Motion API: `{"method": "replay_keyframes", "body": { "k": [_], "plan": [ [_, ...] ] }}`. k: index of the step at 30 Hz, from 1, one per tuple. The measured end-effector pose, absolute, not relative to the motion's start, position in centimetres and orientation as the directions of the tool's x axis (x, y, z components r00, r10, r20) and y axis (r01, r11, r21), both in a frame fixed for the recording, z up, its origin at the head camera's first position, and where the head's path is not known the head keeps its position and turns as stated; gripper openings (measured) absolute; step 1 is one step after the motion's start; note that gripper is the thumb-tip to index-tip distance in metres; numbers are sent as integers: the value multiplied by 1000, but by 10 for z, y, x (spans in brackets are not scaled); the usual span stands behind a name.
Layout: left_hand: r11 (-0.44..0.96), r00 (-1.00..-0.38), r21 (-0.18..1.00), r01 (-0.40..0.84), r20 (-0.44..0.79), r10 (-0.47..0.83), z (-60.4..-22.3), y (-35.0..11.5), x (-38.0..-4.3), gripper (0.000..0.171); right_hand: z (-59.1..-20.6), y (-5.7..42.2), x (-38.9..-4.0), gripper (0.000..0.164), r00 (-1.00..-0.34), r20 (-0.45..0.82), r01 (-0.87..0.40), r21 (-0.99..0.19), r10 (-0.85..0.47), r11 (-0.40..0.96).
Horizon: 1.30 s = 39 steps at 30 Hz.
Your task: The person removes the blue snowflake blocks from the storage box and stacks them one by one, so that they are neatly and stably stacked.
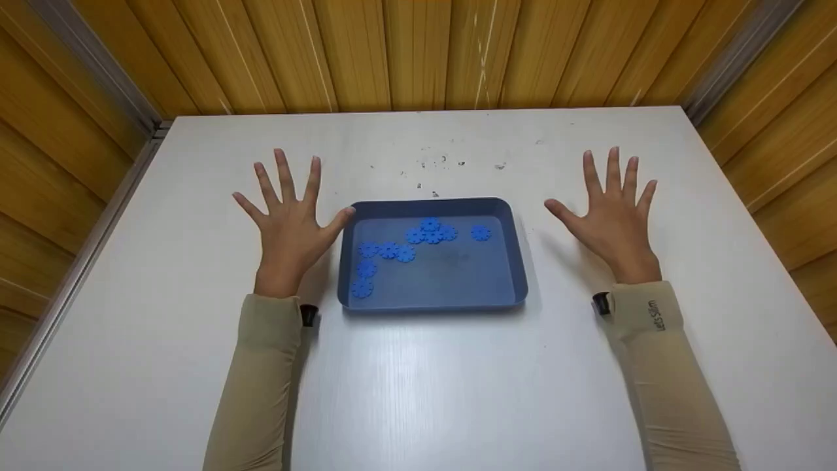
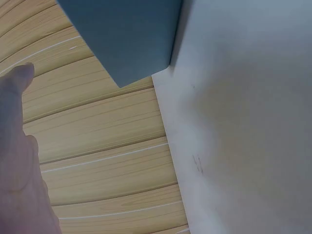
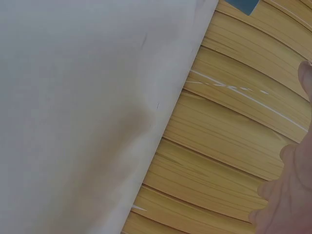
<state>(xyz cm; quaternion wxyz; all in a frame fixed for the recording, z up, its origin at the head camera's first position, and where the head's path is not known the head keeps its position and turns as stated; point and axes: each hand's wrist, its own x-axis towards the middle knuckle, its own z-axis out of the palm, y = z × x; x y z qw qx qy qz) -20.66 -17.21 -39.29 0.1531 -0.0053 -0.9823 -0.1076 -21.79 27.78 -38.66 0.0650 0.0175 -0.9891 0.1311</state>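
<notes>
A shallow blue-grey tray [image 1: 451,299] stands on the white table, with several small blue notched discs [image 1: 405,253] lying in its left and upper parts. One disc [image 1: 480,233] sits apart toward the tray's right side. My left hand [image 1: 288,232] is spread with straight fingers left of the tray; its thumb tip appears at the tray's upper left corner, and whether it touches I cannot tell. Over the table to the right, my right hand [image 1: 618,226] is spread too, apart from the tray and holding nothing. The left wrist view shows the tray's outer wall [image 2: 126,39] beyond the thumb.
The white table [image 1: 425,392] reaches back to a wall of wooden slats [image 1: 418,52]. Dark specks and scuffs [image 1: 461,163] mark its surface behind the tray. Slatted side panels [image 1: 52,131] rise left and right, with metal frame posts at the corners.
</notes>
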Motion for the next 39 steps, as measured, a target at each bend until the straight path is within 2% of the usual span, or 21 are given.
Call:
{"method": "replay_keyframes", "body": {
  "k": [12,16,20,24,28,31,34,39],
  "plan": [
    [976,-951,215,28,306,-40,-393,-177,-205,87,-386,275,-217,98,-992,122,-45,-296,-9,954],
    [958,-949,286,38,311,-55,-392,-178,-205,84,-379,272,-216,93,-991,132,-54,-411,1,910],
    [873,-937,481,80,336,-99,-390,-180,-205,75,-367,269,-217,81,-988,157,-93,-594,2,799],
    [643,-943,756,125,291,-160,-390,-182,-205,64,-354,263,-218,71,-986,164,-133,-699,-24,703],
    [299,-967,944,137,192,-165,-392,-183,-208,60,-344,254,-222,63,-988,137,-150,-730,-72,667],
    [49,-985,991,127,132,-111,-396,-185,-209,59,-339,244,-227,57,-987,102,-157,-724,-121,672],
    [-161,-997,984,79,74,-36,-404,-186,-210,58,-336,234,-233,50,-982,59,-166,-712,-178,682],
    [-379,-999,925,-16,3,49,-419,-184,-215,56,-336,216,-243,41,-962,-31,-176,-686,-270,706]
  ]
}}
